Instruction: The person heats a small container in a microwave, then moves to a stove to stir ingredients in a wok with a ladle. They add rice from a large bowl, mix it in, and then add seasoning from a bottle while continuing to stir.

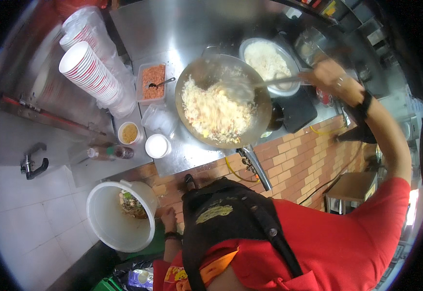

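My right hand (pixel 329 78) grips the handle of a long metal wok ladle (pixel 282 80), whose head is blurred by motion inside the wok. Fried rice (pixel 217 112) with yellow egg pieces and small reddish bits covers much of the steel wok (pixel 260 125). The wok's metal handle (pixel 258 171) points toward my body, with neither hand on it. Down at my side hangs my left hand (pixel 169 219), beside a white plastic bucket; it seems to hold nothing, and its fingers are too small to make out.
A bowl of white rice (pixel 264 58) stands right of the wok. To its left are a tub of reddish chopped food (pixel 154 78) with a spoon, stacked paper cups (pixel 87 72), a white cup (pixel 157 146) and a seasoning cup (pixel 129 133). Food scraps lie in the bucket (pixel 120 232).
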`<state>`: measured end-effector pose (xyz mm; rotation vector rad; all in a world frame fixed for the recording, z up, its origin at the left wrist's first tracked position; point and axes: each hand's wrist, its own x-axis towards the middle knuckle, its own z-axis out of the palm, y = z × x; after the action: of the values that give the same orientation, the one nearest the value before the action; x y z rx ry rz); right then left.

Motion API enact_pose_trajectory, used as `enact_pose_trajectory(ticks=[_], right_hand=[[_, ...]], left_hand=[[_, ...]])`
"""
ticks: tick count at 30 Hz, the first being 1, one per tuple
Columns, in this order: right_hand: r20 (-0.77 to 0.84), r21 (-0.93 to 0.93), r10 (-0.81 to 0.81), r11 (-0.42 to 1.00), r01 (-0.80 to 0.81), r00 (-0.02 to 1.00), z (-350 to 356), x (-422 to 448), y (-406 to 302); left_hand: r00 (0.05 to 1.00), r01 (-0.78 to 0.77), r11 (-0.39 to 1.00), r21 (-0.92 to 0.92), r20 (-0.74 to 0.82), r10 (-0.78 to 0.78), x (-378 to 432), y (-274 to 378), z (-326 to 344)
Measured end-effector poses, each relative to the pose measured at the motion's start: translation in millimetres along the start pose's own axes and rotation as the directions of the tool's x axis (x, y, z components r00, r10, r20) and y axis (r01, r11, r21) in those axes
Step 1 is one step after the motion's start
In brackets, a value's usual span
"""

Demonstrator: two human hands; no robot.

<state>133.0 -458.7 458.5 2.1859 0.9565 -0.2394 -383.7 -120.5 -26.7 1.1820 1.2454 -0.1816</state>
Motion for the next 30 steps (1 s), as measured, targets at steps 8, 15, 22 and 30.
enact_pose_trajectory(ticks=[8, 15, 22, 30], right_hand=[[0.086, 0.489, -0.119, 0.870, 0.062, 0.989, 83, -8, -80], [0.347, 0.435, 0.065, 0.873, -0.222, 0.936, 22, -66, -83], [0.206, 0.574, 0.237, 0.757, -0.313, 0.949, 96, 1, -144], [-0.209, 0.637, 0.033, 0.763, 0.110, 0.977, 180, -61, -162]], left_hand=[[0.999, -0.025, 0.999, 0.030, 0.035, 0.024, 36, -17, -4], [0.991, -0.130, 0.990, 0.061, 0.050, 0.127, 40, 34, -1], [0.988, -0.108, 0.993, 0.043, 0.114, 0.102, 60, 48, 23], [0.995, -0.087, 0.996, 0.006, 0.059, 0.086, 46, 48, 26]])
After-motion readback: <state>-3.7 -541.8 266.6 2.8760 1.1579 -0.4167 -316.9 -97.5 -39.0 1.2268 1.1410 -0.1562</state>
